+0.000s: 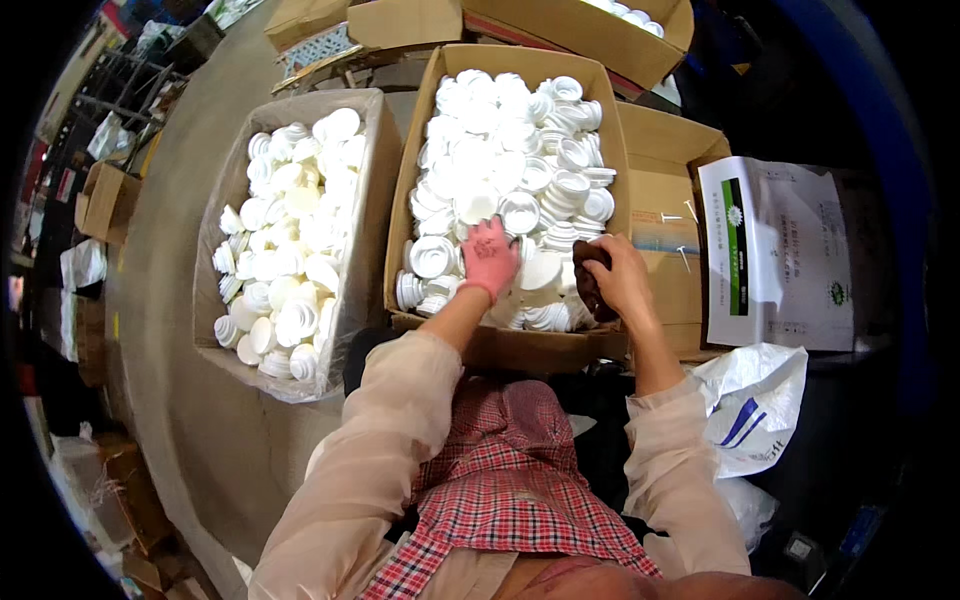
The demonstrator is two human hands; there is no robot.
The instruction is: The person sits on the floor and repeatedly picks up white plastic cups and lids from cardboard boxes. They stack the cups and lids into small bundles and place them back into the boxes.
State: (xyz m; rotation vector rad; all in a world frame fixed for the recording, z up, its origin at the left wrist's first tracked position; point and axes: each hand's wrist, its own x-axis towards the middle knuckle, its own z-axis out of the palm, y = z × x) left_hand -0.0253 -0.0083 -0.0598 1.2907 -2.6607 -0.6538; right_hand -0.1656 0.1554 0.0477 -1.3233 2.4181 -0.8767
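My left hand (pixel 491 261), in a pink glove, lies on the pile of white plastic lids (pixel 572 187) in the middle cardboard box (pixel 617 133). Its fingers are extended, with the tips at the lower edge of one flat white lid (pixel 476 203). At the box's near right corner my bare right hand (pixel 626 280) is closed on a dark brown, soft-looking piece (pixel 590 277). What that piece is, I cannot make out. The lids are round with stepped rims; some lie face up, others on their sides.
To the left stands a plastic-lined box (pixel 370 130) of similar lids. On the right, several white screw-like pieces (pixel 684 257) lie on cardboard (pixel 660 300), beside a printed white carton (pixel 790 250) and a white plastic bag (pixel 755 410). Another carton (pixel 600 45) stands behind.
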